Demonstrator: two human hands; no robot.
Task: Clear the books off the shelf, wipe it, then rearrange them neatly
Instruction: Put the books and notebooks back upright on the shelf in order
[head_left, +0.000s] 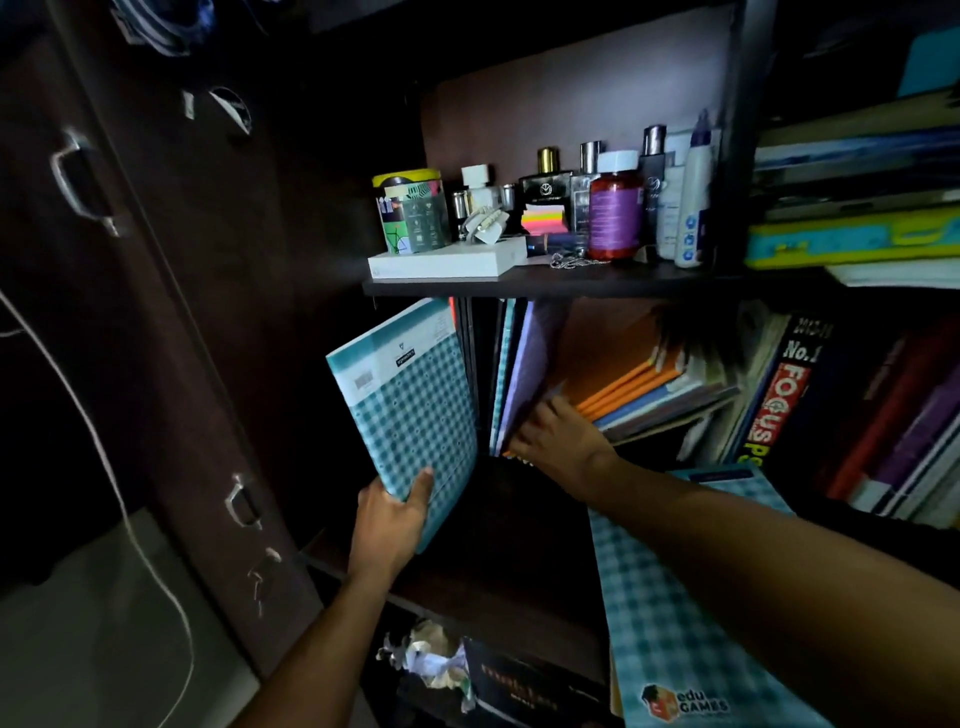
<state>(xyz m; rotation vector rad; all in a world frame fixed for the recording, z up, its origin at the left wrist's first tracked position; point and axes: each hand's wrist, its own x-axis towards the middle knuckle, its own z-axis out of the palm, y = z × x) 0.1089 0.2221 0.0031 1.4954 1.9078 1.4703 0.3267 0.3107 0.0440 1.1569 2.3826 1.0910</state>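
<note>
Looking down into a dim, dark-wood cupboard, the head camera shows a person's two bare arms reaching toward a middle shelf (498, 525) of books. The left hand (392, 514) grips the lower edge of a teal checked notebook (408, 410), thumb curled over its front cover and fingers hidden behind it; the notebook stands nearly upright at the left end of the shelf, tilted slightly, with a dark gap between it and the next books. The right hand (558, 434) reaches deeper in, its fingers extended against a group of thin upright notebooks (519, 374) in teal and lilac covers; whether it actually grasps any of them cannot be told, as the fingertips are lost in shadow. Just right of that hand, a stack of orange-edged notebooks (631, 382) leans over at a slant. Farther right stand thicker books, one with a dark spine (784, 395) lettered in red and yellow. Under the right forearm, a second teal checked notebook (670, 623) lies flat and juts toward the camera, with a small logo at its near corner.

On the shelf above (545, 283) sit a patterned tin (413, 210), a flat white box (447, 265), bright sticky notes (543, 221), a red-brown pill bottle (613, 208) with a white cap, and several perfume and lotion bottles. Crumpled paper (431, 660) lies on the shelf below. A closed door with metal handles (78, 176) fills the left side, beside a hanging white cord (111, 467).
</note>
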